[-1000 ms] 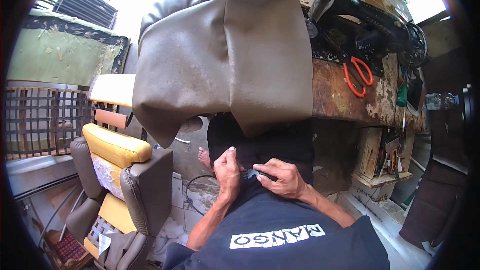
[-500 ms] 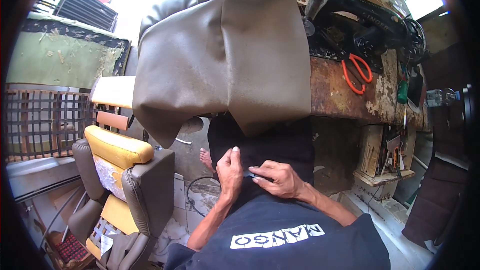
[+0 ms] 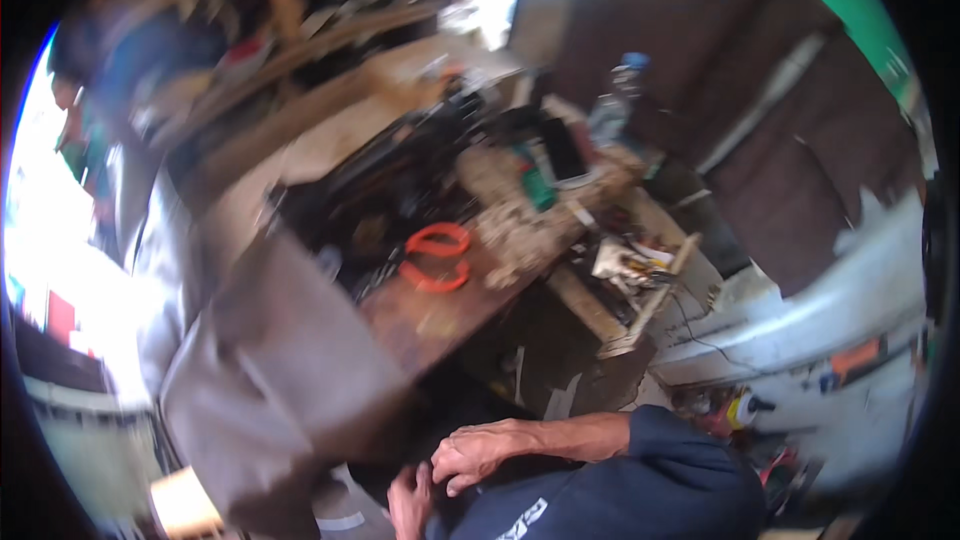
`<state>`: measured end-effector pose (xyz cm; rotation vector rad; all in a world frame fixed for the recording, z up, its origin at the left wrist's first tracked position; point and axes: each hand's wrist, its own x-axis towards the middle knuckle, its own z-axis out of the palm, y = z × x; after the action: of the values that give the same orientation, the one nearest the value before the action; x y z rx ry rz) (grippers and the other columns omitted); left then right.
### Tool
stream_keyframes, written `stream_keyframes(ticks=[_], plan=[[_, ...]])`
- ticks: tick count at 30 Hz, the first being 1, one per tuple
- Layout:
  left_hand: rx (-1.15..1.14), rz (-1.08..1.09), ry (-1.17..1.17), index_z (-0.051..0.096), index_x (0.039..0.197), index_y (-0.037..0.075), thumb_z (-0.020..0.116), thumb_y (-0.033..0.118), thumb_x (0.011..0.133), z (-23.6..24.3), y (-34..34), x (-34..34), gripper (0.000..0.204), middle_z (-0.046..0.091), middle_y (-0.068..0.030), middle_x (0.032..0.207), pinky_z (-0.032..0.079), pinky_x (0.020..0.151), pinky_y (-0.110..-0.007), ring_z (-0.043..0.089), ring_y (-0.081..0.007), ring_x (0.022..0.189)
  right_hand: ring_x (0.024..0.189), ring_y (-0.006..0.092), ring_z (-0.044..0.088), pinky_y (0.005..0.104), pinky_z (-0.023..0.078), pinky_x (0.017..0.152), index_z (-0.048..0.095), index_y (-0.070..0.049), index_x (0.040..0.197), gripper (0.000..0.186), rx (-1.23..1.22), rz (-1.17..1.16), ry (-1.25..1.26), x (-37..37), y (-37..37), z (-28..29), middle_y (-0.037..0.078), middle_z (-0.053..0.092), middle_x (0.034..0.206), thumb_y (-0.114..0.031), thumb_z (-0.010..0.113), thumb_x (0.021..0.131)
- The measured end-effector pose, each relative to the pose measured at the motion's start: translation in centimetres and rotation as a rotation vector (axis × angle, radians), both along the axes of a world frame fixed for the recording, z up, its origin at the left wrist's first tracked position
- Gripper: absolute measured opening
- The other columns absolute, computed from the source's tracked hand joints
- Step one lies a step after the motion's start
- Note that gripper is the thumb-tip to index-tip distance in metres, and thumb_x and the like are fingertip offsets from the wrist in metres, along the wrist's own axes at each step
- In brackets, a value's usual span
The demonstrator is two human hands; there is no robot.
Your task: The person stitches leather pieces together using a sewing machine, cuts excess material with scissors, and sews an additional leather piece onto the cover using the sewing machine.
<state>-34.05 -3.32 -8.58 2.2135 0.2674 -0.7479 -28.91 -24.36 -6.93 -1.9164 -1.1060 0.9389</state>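
My left hand (image 3: 408,502) is low in the picture over my lap, partly cut off by the lower edge, its fingers drawn together. Close beside it is my right hand (image 3: 478,452), palm down with curled fingers. What either hand holds, if anything, is too small and blurred to name. A sheet of grey-brown leather-like material (image 3: 280,350) drapes off the table to the left of my hands. On the table (image 3: 430,325) beyond lie orange-handled scissors (image 3: 437,258), next to a black sewing machine (image 3: 370,175).
A dark phone-like slab (image 3: 565,150), a green container (image 3: 538,186) and a clear plastic bottle (image 3: 617,100) stand toward the table's far right end. Below hangs an open wooden drawer (image 3: 620,340) of small tools. Dark brown material (image 3: 770,170) hangs at right. Another person (image 3: 70,125) appears at far left.
My view has swung to the right, blurring the picture; the yellow-and-grey seat has left it. My hands now appear lower, still close together.
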Motion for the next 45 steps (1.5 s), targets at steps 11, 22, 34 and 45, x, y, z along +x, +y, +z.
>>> stream_keyframes(ticks=[11,22,34,45], plan=[[-0.150,-0.133,-0.415,0.067,0.108,-0.004,0.060,0.030,0.106,6.4,-1.4,7.1,0.035,0.069,-0.0163,0.087,0.051,0.074,-0.035,0.057,-0.0171,0.079,0.085,0.0181,0.069,0.0372,0.057,0.077,0.068,-0.002,0.124,0.038,0.461,-2.101,-1.097,6.7,-38.7,24.4,0.013,0.073,0.103,-0.025,0.074,0.095],[-0.443,-0.260,-0.273,0.068,0.109,-0.004,0.061,0.021,0.106,8.9,-6.9,7.6,0.027,0.069,-0.0092,0.093,0.051,0.085,-0.032,0.060,-0.0156,0.092,0.124,0.0408,0.062,0.0452,0.046,0.105,0.061,0.006,0.130,0.053,0.288,-2.379,-1.543,5.0,-48.6,31.6,0.030,0.066,0.127,-0.037,0.062,0.100],[-0.894,-0.396,-0.344,0.061,0.131,0.004,0.086,0.033,0.084,12.0,-7.8,8.0,0.060,0.067,-0.0104,0.123,0.048,0.100,-0.037,0.060,-0.0231,0.118,0.119,0.0293,0.061,0.0432,0.045,0.105,0.062,-0.005,0.130,0.048,0.718,-0.969,-0.105,-4.0,-5.7,14.8,0.014,0.067,0.123,-0.028,0.079,0.091],[-1.315,0.607,-0.562,0.057,0.116,-0.002,0.090,0.029,0.073,15.1,5.6,1.8,0.062,0.067,-0.0130,0.108,0.057,0.086,-0.037,0.071,-0.0243,0.093,0.114,0.0302,0.068,0.0417,0.055,0.098,0.050,-0.008,0.148,0.077,0.490,-0.713,-0.871,-0.5,-3.9,15.1,0.017,0.065,0.131,-0.032,0.085,0.084]])
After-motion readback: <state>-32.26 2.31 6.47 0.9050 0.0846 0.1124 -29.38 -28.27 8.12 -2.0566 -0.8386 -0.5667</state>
